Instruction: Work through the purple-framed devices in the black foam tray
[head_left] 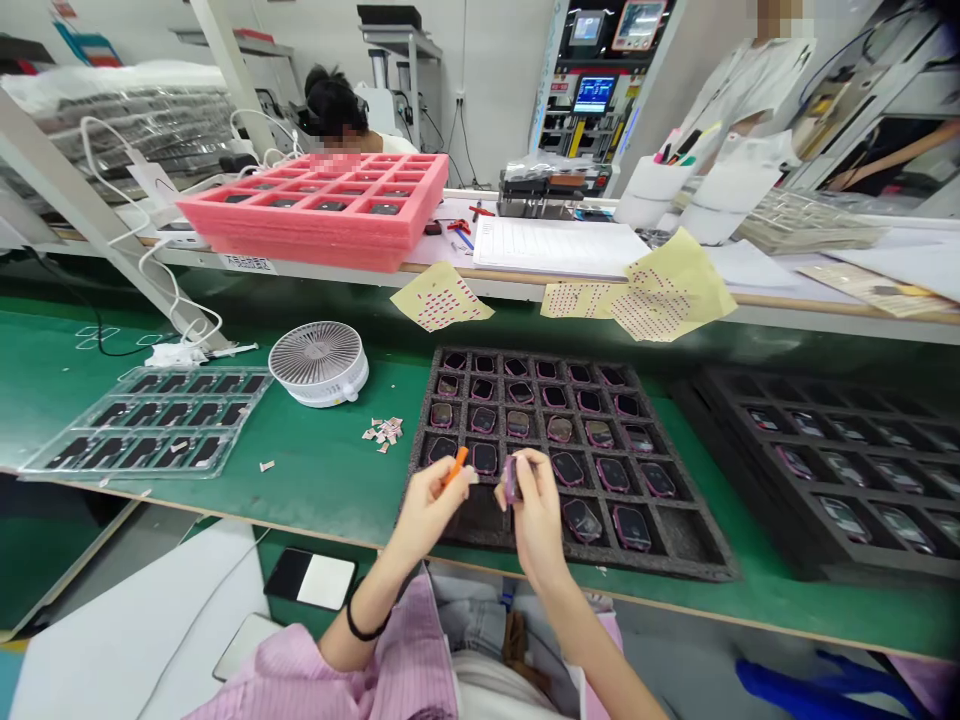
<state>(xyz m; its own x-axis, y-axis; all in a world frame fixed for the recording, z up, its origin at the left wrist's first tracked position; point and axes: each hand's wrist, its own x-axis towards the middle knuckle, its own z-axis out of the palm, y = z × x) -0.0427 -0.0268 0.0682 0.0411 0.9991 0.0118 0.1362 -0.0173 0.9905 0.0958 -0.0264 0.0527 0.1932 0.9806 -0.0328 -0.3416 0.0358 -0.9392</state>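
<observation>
My left hand (426,508) pinches a small orange tool (456,466) whose exact kind I cannot make out. Something pale shows beside its fingertips. In my right hand (538,515) is a purple-edged watch case (512,480), held upright on its side. Both hands hover close together over the near-left part of a dark foam tray (667,425). Its compartments hold several purple-rimmed watch cases, one of them a watch case (632,527) in the near row. My fingers hide part of the held case.
Stacked black foam trays (787,520) stand at the right. Left of the tray are small paper-like scraps (384,432), a white fan (319,365) and a clear plastic tray (247,420) of dark parts. A shelf (795,300) bears a pink foam tray (315,235). Two people are beyond.
</observation>
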